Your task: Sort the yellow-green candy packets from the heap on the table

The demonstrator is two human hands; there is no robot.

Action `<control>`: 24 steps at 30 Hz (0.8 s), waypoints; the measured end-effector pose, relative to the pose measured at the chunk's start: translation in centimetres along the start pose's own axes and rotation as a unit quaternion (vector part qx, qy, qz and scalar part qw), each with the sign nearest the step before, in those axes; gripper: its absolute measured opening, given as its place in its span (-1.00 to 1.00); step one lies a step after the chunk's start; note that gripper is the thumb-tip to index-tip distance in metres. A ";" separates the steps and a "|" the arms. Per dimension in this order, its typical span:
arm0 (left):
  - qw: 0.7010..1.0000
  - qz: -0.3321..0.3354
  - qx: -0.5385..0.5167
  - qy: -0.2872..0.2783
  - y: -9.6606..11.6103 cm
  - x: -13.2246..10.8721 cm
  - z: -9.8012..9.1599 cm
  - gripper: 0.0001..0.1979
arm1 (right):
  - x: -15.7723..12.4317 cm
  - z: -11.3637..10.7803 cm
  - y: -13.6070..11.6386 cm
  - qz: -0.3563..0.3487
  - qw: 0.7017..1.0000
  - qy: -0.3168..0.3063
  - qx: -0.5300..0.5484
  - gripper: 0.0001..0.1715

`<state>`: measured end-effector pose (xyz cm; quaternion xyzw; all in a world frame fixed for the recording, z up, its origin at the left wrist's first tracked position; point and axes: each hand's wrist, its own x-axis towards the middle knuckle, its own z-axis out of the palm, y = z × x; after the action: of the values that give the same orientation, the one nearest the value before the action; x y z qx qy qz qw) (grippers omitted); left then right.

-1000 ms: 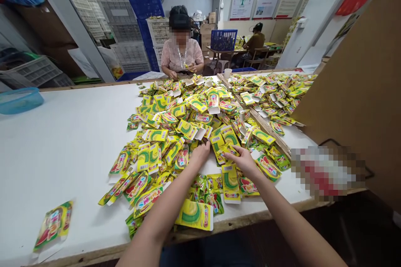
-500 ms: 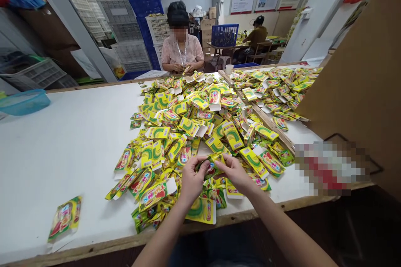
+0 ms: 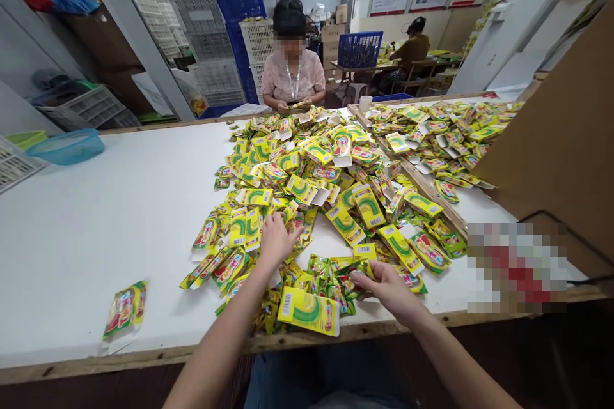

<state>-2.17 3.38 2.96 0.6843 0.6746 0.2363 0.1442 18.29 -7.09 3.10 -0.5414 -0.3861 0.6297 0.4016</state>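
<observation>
My left hand (image 3: 277,241) reaches over the pile with its thumb apart from the fingers. Its fingertips are at a small yellow box (image 3: 290,209); whether they touch it I cannot tell. Low over the near part of the pile, my right hand (image 3: 389,289) pinches a shiny green packet (image 3: 352,279) between thumb and fingers. Beneath and around it lie other green packets (image 3: 318,266). A yellow box with a green curved band (image 3: 307,310) lies flat near the table's front edge. Several more such boxes (image 3: 368,206) are heaped farther back.
A wooden strip (image 3: 422,186) parts this heap from another heap (image 3: 434,124) on the right. One flattened box (image 3: 125,310) lies at the left on the white table (image 3: 158,204). A cardboard sheet (image 3: 556,134) stands at right. Across the table sits a person (image 3: 293,77) handling a packet.
My left hand has let go of the green packet and moved left and away from me to the boxes. My right hand keeps the packet, now lower. The view has shifted slightly.
</observation>
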 end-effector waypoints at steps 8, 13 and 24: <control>0.993 0.094 -0.076 -0.009 -0.4 -1.0 -1.6 -0.62 | 1.1 -1.2 0.0 -0.113 0.990 0.089 -0.002 -0.47; 0.984 0.126 -0.115 -0.047 1.4 -6.8 -1.3 -0.29 | 1.1 0.7 -2.6 -0.258 0.955 0.148 -0.013 -0.61; 0.979 0.183 -0.039 0.082 1.4 -9.5 -1.3 -0.57 | -0.4 3.1 -6.4 -0.305 0.891 -0.035 -0.334 -0.85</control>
<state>-1.44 -6.29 3.50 0.7684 0.5375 0.3404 0.0696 15.79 -5.19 9.47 -0.4764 -0.7339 0.3287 0.3556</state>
